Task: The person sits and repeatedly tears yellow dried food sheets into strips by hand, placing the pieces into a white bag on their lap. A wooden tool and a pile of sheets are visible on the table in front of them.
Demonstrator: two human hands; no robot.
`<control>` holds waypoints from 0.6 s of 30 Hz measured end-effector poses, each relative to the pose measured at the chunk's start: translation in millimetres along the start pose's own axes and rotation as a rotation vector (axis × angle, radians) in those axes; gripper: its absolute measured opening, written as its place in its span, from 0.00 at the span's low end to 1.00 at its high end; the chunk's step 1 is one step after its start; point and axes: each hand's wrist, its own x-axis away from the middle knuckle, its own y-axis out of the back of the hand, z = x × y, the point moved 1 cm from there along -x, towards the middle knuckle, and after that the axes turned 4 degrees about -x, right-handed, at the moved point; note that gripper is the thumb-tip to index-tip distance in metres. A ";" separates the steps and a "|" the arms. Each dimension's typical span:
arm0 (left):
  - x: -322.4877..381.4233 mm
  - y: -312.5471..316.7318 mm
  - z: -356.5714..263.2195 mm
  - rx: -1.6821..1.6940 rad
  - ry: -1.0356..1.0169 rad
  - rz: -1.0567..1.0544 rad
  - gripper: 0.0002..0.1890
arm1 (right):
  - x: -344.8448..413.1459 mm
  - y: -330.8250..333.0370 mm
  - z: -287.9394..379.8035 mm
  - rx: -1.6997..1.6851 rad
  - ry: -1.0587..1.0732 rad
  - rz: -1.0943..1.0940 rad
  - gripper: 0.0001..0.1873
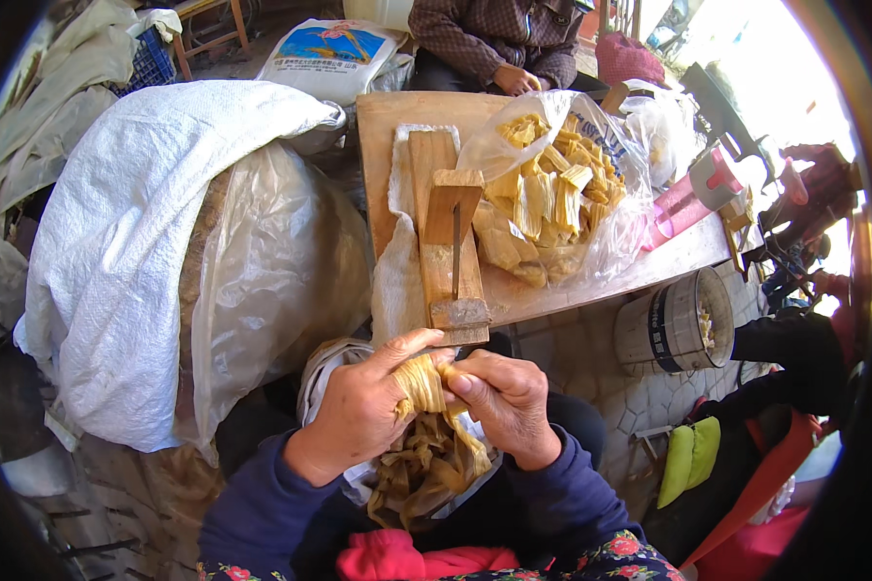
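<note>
Below the near end of a wooden block stand [459, 322], my left hand [367, 399] holds a folded bundle of yellowish, strip-like food, perhaps tofu skin [420, 383]. My right hand [507, 399] pinches a twisted end of the same bundle between thumb and fingers. Under both hands, loose strips [418, 468] lie heaped in a pale bag on my lap. The stand has an upright wooden block [454, 196] and a thin metal piece [455, 254] running towards me. To its right, an open clear plastic bag [628, 240] holds many folded yellow bundles [552, 189].
A large sack under white woven cloth [131, 240] and clear plastic fills the left. On the wooden board [385, 109] lie a white towel [396, 290] and a pink bottle [679, 207]. A bucket [632, 330] stands at right. A person [494, 36] sits across the board; others are at right.
</note>
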 end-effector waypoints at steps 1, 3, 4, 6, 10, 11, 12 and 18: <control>1.6 0.1 0.3 -0.060 0.016 0.048 0.15 | 2.6 2.3 -9.6 0.076 -0.001 0.060 0.10; 5.9 0.2 0.7 -0.182 0.052 0.148 0.14 | 2.9 -7.0 -11.9 0.346 0.176 0.056 0.13; 6.1 -0.4 -0.5 -0.227 0.070 0.179 0.13 | 5.7 -11.7 -15.8 0.397 0.155 0.063 0.13; 5.8 -1.4 0.6 -0.254 0.017 0.156 0.12 | 4.8 -14.6 -12.9 0.427 0.121 0.077 0.10; 6.6 1.2 1.4 -0.278 -0.200 0.148 0.09 | 12.5 -14.0 -34.0 0.221 -0.163 0.091 0.10; 7.1 2.1 3.4 -0.278 -0.202 0.136 0.09 | 14.4 -13.1 -37.8 0.143 -0.266 0.105 0.10; 7.3 2.3 6.7 -0.277 -0.203 0.120 0.09 | 10.5 -13.8 -30.1 0.114 -0.225 0.097 0.12; 4.2 4.7 5.3 -0.290 -0.205 0.213 0.07 | 6.3 -11.9 -16.7 0.098 -0.194 0.222 0.15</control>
